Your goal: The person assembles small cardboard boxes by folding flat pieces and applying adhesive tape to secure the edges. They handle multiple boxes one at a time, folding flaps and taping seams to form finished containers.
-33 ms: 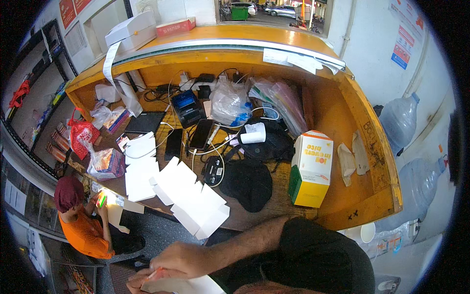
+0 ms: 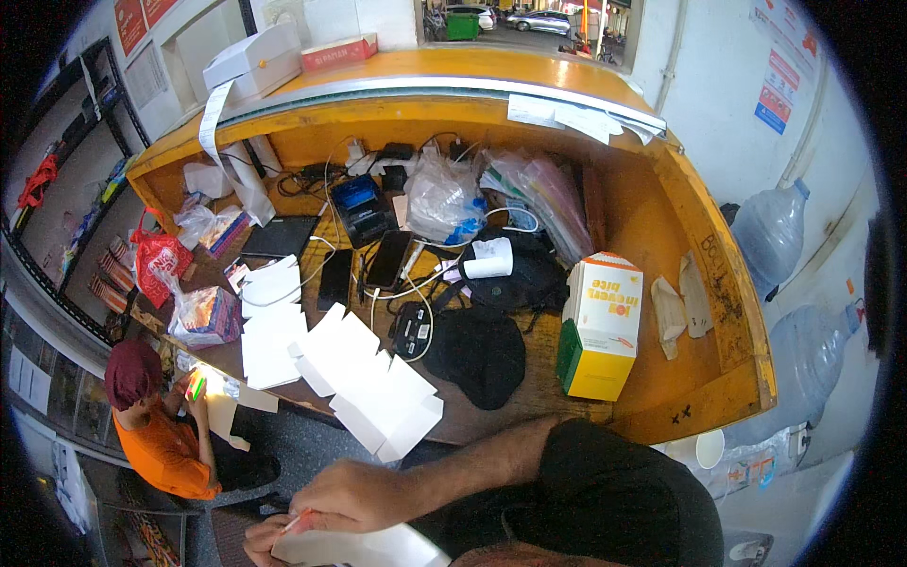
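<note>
At the bottom of the view, both hands work on a white flat box (image 2: pixel 364 548). The right hand (image 2: pixel 354 496) lies on top of the box, fingers curled down onto its upper edge, and a thin red and white thing pokes out from under them. I cannot tell what that thing is. The left hand (image 2: pixel 265 541) is at the box's left end, just under the right hand, with its fingers bent around the edge. So the box sits right below and between the two hands, touching both, close to the person's body and off the table (image 2: pixel 661 227).

On the table, near its front edge, lies a pile of the same white flat boxes (image 2: pixel 373 383), well apart from the hands. Beside the pile is a black cap (image 2: pixel 477 354). To the right stands a yellow and white carton (image 2: pixel 597 326). Farther back are phones, cables and a clear bag (image 2: pixel 442 200).

To the left, lower down, another person in an orange shirt (image 2: pixel 161 444) sits on the floor.
</note>
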### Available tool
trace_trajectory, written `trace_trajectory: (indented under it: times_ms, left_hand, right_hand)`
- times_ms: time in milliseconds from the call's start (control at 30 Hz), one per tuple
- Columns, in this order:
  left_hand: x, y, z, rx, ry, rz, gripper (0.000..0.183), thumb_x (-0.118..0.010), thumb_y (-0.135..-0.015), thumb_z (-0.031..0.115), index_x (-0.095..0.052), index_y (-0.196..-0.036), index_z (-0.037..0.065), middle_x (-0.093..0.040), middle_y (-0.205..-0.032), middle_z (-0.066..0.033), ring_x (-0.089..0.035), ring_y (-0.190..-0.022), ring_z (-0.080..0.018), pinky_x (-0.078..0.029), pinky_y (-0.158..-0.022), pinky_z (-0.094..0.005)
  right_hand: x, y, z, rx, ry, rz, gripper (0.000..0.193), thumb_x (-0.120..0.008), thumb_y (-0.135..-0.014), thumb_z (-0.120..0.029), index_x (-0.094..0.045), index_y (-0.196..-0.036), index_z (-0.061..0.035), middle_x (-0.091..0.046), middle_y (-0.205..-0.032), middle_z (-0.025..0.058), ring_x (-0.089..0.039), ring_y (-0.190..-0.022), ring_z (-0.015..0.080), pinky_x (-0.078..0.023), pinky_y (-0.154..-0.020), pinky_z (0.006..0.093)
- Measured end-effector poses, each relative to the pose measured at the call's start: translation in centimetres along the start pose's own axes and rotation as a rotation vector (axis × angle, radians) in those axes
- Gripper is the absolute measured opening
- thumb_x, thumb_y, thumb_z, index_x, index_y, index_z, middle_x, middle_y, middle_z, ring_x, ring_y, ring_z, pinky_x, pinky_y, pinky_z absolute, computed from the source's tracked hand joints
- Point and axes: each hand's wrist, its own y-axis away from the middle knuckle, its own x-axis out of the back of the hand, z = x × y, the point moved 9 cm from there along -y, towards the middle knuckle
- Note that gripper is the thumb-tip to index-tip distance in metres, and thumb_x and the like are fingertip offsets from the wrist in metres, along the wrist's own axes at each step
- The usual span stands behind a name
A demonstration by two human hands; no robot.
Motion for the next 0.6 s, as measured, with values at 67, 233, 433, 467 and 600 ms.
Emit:
trace_trajectory:
  times_ms: [67, 233, 433, 467, 600]
  left_hand:
    - [-4.6, -1.1, 7.3, 0.260, 0.389, -0.604, 0.057, -0.042, -0.116, 0.054, -0.063, -0.110, 0.001, -0.066, -0.109, -0.0142, -0.064, -0.089, -0.0264, -0.053, -0.082, -0.0427]
    - [-4.3, -0.4, 11.1, -0.264, -0.127, -0.502, 0.040, -0.052, -0.115, 0.038, -0.064, -0.101, 0.003, -0.062, -0.086, -0.0115, -0.058, -0.076, -0.0238, -0.048, -0.070, -0.0400]
    - [-4.3, 0.0, 11.1, -0.209, -0.187, -0.430, 0.055, -0.049, -0.115, 0.045, -0.066, -0.088, 0.000, -0.061, -0.077, -0.0127, -0.058, -0.070, -0.0265, -0.049, -0.066, -0.0406]
    - [-4.0, -0.2, 10.4, -0.194, -0.264, -0.421, 0.060, -0.048, -0.115, 0.048, -0.066, -0.086, -0.001, -0.062, -0.077, -0.0142, -0.058, -0.069, -0.0274, -0.049, -0.066, -0.0414]
    - [-2.5, -2.4, 3.1, 0.053, -0.242, -0.461, 0.077, -0.036, -0.112, 0.068, -0.064, -0.089, 0.001, -0.065, -0.087, -0.0112, -0.060, -0.083, -0.0233, -0.052, -0.078, -0.0395]
  right_hand:
    - [1.8, -1.2, -0.9, 0.059, 0.014, -0.034, 0.025, -0.068, -0.108, -0.025, -0.071, -0.104, -0.0006, -0.068, -0.075, 0.0149, -0.071, -0.066, 0.0321, -0.050, -0.059, 0.0425]
    - [1.6, -0.9, -1.6, 0.070, -0.007, -0.119, 0.034, -0.067, -0.108, -0.026, -0.066, -0.084, -0.0025, -0.062, -0.063, 0.0113, -0.066, -0.054, 0.0266, -0.046, -0.052, 0.0406]
    - [1.2, -0.5, -1.3, 0.096, 0.031, -0.084, 0.044, -0.066, -0.109, -0.028, -0.060, -0.073, -0.0034, -0.059, -0.058, 0.0106, -0.063, -0.050, 0.0277, -0.045, -0.050, 0.0416]
    - [1.2, -0.6, -1.4, 0.104, 0.033, -0.071, 0.044, -0.065, -0.110, -0.028, -0.060, -0.074, -0.0037, -0.059, -0.058, 0.0107, -0.063, -0.050, 0.0281, -0.045, -0.050, 0.0419]
    - [0.4, -0.9, 0.6, -0.054, 0.050, -0.126, 0.039, -0.063, -0.111, -0.031, -0.071, -0.086, -0.0025, -0.066, -0.064, 0.0132, -0.065, -0.053, 0.0221, -0.048, -0.053, 0.0389]
